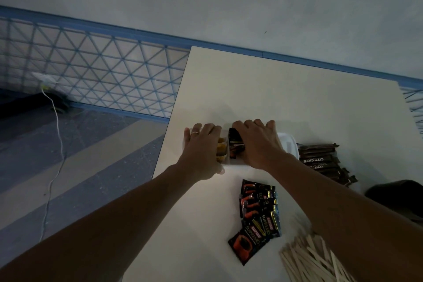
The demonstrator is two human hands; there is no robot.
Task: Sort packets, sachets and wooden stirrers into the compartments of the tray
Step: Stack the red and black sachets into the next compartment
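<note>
A white compartment tray point(290, 144) sits mid-table, mostly covered by my hands. My left hand point(201, 151) lies flat over its left side, fingers stretched out, next to orange-yellow sachets point(221, 147) in one compartment. My right hand point(259, 142) curls over the neighbouring compartment and holds upright black coffee packets point(235, 144) there. More black coffee packets point(258, 210) lie loose on the table nearer to me. Brown stick sachets point(320, 160) are piled to the right of the tray. Wooden stirrers point(313, 258) lie heaped at the bottom right.
The white table point(274, 89) has its left edge just beside the tray; beyond that edge is floor with a white cable point(58, 130). A dark rounded object point(398, 197) sits at the table's right side. A wall runs behind the table.
</note>
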